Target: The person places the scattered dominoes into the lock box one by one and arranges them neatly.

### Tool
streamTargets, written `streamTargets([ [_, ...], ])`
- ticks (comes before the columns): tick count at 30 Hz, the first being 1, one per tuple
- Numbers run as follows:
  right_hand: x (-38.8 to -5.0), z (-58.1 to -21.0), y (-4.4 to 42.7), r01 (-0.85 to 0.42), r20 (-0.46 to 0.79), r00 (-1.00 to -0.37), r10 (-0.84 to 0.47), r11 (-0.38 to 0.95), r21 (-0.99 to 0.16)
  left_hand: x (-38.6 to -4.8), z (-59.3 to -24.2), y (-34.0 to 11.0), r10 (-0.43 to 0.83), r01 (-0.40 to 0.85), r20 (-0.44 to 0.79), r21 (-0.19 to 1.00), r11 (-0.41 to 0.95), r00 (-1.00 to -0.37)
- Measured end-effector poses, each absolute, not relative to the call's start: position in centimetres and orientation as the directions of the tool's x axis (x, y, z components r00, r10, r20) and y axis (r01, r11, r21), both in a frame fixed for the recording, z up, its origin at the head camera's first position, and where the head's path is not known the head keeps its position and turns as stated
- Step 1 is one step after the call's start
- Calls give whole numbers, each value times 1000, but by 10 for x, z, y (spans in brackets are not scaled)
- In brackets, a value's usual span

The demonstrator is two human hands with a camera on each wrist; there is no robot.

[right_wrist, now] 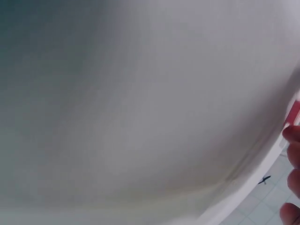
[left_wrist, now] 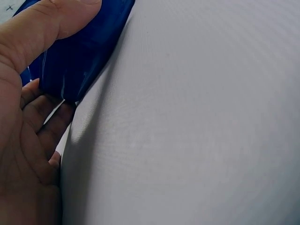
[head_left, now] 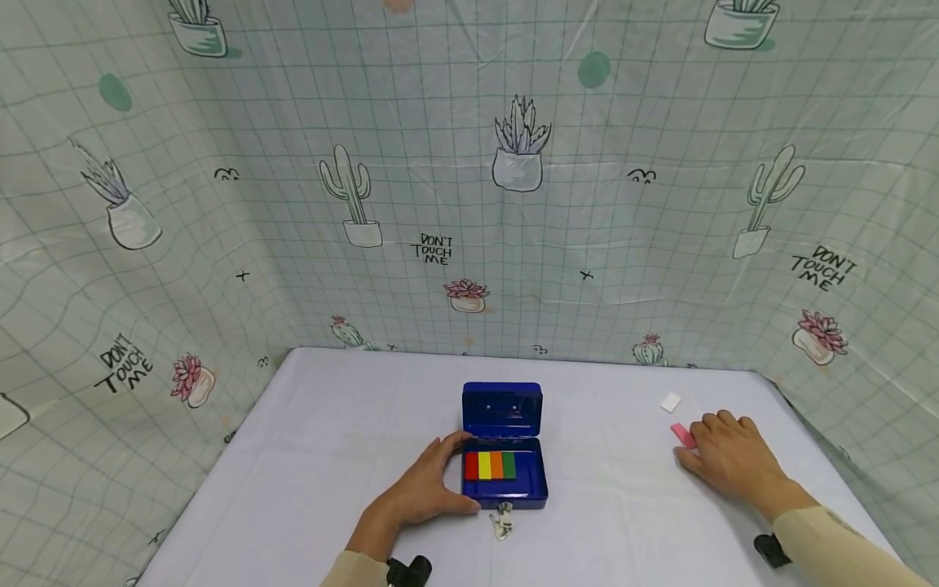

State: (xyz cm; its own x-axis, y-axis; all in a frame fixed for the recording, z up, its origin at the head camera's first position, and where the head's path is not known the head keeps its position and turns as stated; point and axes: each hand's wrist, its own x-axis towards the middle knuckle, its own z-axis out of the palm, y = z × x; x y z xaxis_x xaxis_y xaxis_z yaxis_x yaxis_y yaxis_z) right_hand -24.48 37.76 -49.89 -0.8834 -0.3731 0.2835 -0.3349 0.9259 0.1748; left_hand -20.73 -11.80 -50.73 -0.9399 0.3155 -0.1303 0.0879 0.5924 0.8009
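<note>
An open blue metal cash box [head_left: 530,489] stands on the white table with its lid [head_left: 502,408] raised. Red [head_left: 472,465], yellow [head_left: 484,465], orange [head_left: 496,465] and green [head_left: 509,465] blocks lie side by side inside it. My left hand [head_left: 424,487] grips the box's left side, thumb at the front corner and fingers toward the back; the left wrist view shows the thumb over the blue wall [left_wrist: 77,58]. At the right, my right hand [head_left: 734,456] holds a pink block [head_left: 682,434] at its fingertips. The thumb's contact is partly hidden.
Keys [head_left: 502,522] hang from the lock at the box's front. A small white block [head_left: 670,402] lies beyond the pink one. The white-covered table [head_left: 352,424] ends at a grid-patterned curtain [head_left: 418,106] at the back and sides.
</note>
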Motion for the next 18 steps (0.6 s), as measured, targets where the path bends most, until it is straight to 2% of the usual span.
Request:
streamTargets([
  [4,-240,-496,372,-375,274,-871,-408,912,164,-207,-506,-118,320,91,-126,806,585,-939],
  [11,-243,-497,373,-424,362,-805,-470,883,202,-208,-506,-120,327,98,-119,812,575,-938],
  [18,-249,-498,377,-439,310,-819,-482,876,203,-208,-505,-119,327,90,-127,814,573,-936],
])
